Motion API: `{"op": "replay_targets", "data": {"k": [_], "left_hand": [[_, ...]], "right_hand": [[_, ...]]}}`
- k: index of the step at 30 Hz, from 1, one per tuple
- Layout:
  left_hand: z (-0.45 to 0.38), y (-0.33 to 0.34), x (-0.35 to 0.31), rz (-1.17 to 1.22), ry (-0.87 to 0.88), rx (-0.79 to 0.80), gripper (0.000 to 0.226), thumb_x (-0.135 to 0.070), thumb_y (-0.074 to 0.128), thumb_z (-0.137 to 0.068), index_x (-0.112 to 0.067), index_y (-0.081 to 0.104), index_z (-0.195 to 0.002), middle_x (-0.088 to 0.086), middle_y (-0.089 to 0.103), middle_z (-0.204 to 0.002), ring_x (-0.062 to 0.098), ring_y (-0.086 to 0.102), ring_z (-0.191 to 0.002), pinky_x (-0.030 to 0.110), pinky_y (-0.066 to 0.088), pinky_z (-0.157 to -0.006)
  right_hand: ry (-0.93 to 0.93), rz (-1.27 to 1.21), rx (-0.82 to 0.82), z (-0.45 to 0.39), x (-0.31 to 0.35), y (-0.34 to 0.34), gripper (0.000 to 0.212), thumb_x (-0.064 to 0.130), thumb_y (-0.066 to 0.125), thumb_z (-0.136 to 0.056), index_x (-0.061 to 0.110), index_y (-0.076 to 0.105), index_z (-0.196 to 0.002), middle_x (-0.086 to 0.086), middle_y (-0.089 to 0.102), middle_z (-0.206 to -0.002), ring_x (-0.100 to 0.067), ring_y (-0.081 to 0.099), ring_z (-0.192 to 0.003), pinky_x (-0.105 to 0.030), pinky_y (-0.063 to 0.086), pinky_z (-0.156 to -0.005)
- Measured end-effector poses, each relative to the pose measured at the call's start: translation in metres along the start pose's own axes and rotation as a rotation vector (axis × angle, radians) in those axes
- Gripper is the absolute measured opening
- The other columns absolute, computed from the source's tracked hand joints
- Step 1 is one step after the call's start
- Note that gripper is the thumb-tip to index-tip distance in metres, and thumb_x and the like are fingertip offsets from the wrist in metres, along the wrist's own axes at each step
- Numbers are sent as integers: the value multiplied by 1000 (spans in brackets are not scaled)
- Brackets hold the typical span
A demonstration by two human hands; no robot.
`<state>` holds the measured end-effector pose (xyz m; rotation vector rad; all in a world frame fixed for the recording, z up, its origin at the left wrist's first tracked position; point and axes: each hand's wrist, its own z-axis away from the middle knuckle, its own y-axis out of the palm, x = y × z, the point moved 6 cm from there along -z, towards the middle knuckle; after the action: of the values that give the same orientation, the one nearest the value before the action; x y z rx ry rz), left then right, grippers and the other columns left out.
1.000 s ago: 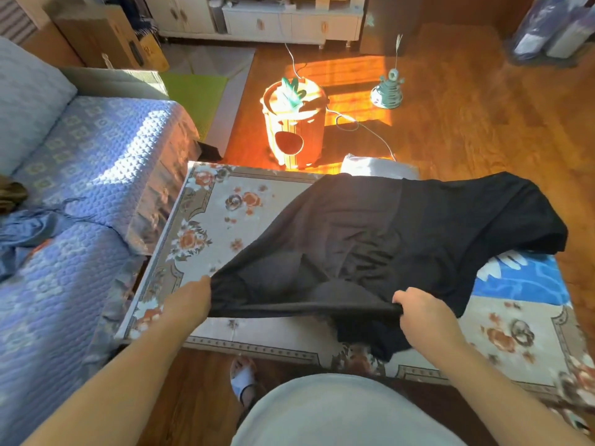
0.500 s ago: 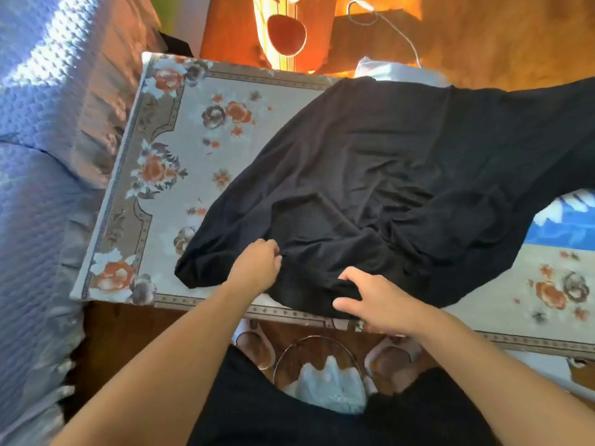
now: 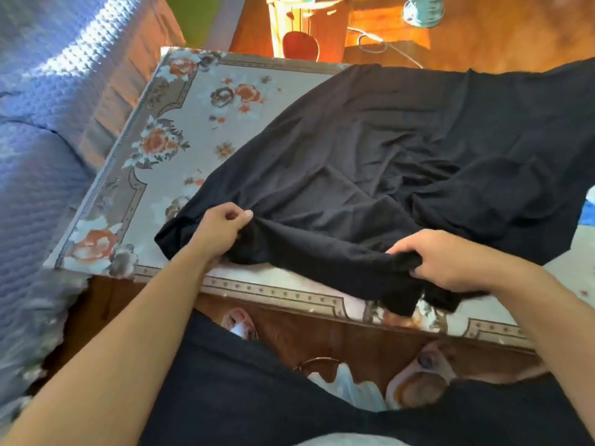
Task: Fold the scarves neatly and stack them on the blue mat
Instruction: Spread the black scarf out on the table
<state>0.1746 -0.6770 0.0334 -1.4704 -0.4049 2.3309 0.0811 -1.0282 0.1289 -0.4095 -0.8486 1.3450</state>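
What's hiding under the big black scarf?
The wide black fabric scarf lies over a flower-patterned tablecloth. At the right edge a bit of blue mat peeks out. The rest underneath is covered, so I cannot tell what else is there.

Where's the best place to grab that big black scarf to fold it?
Probably along the near edge, from the person's side. The black scarf lies spread and wrinkled across the floral table cover, and the left hand and right hand pinch that hem, set apart, so it pulls straight.
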Motion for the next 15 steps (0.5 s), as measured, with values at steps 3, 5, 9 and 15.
{"op": "replay_targets", "data": {"k": [3, 5, 9, 15], "left_hand": [[25, -22, -21, 404, -94, -100, 22, -27, 67, -97, -23, 65, -75, 7, 69, -93, 27, 66, -95, 39, 57, -81], [37, -48, -52, 447, -45, -214, 19, -25, 63, -99, -25, 65, -80, 9, 71, -106, 23, 65, -99, 35, 52, -77], [60, -107, -137, 281, 140, -415, 26, -33, 45, -102, -17, 66, -103, 14, 65, -116, 35, 58, -118, 51, 47, -103], [133, -110, -261, -99, 491, -253, 22, -41, 44, -103, -22, 55, -109, -2, 59, -97, 12, 56, -88, 31, 44, -77]], "right_hand": [[46, -77, -210, 29, -6, -5, 24, 6, 59, -90, 26, 72, -93, 5, 73, -92, -19, 67, -94, -35, 52, -82], [64, -173, -337, 52, -1, -19, 31, 10, 55, -94, 35, 68, -107, 10, 71, -102, -17, 67, -94, -38, 54, -85], [-28, -343, -550, 101, 39, -69, 16, 20, 49, -102, 34, 52, -94, -3, 66, -81, -21, 57, -62, -39, 48, -59], [-412, -251, -1215, 186, 126, -143, 15, 20, 65, -96, 29, 75, -103, 13, 62, -91, -6, 58, -88, -25, 48, -81]]}}
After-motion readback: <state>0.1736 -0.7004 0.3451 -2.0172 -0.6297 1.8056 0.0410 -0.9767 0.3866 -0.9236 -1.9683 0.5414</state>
